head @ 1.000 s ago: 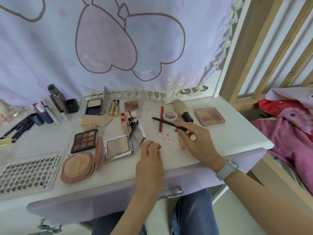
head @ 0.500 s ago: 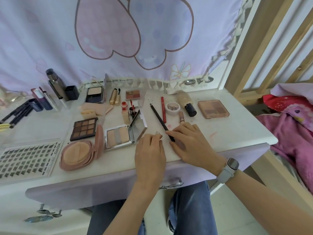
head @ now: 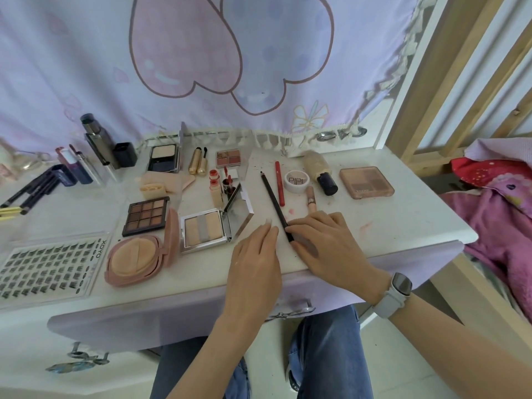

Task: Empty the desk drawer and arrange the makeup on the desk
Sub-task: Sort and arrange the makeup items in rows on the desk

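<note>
Centre frame: right hand pinches the black pencil, lining it beside the red pencil; left hand rests flat, holding nothing.

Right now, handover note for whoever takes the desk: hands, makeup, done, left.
Left hand: flat on the desk, fingers straight, holding nothing, just left of the black pencil.
Right hand: fingertips at the black pencil's near end; a real grip cannot be told.
Black pencil lies on the desk beside the red pencil, roughly parallel.
Done: palettes, compacts, brushes, the lash tray and the PIPI jar are laid out on the desk.
Left: finish lining up the black pencil. The drawer's inside is not visible, so check whether it is empty.
</note>
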`<action>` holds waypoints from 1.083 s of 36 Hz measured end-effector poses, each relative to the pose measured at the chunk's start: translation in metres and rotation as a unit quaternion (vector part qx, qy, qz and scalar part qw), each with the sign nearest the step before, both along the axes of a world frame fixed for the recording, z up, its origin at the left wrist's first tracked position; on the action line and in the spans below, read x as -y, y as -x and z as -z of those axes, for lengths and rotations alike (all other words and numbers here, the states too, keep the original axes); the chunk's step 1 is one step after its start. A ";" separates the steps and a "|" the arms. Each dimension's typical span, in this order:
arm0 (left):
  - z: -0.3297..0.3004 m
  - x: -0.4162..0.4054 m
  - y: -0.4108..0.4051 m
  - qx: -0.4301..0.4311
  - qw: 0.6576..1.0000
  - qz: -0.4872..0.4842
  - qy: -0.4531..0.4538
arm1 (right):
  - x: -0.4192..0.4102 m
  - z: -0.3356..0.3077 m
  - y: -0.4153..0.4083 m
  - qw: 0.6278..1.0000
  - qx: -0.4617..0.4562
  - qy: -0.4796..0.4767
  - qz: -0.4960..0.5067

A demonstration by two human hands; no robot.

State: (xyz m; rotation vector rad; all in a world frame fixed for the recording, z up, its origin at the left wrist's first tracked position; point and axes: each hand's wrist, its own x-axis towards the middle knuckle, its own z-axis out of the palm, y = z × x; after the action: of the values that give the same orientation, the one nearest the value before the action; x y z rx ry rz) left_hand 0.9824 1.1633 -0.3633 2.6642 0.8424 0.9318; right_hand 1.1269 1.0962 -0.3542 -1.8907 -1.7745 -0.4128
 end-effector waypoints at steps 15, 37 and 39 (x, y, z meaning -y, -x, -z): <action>-0.004 0.000 -0.004 -0.094 0.994 -0.049 -0.022 | -0.004 -0.009 0.008 0.999 -0.015 0.029 -0.029; -0.005 0.001 -0.002 -0.192 0.981 -0.023 -0.014 | -0.072 -0.017 -0.022 0.985 0.064 0.124 0.102; -0.004 0.001 -0.002 -0.193 0.981 -0.027 -0.013 | -0.070 -0.018 -0.024 0.985 0.046 0.126 0.109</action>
State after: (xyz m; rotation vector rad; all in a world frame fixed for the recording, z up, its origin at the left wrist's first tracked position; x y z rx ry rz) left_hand 0.9846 1.1618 -0.3591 2.9052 0.9870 0.4372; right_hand 1.1504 1.1664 -0.3364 -2.2886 -1.7533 -0.3733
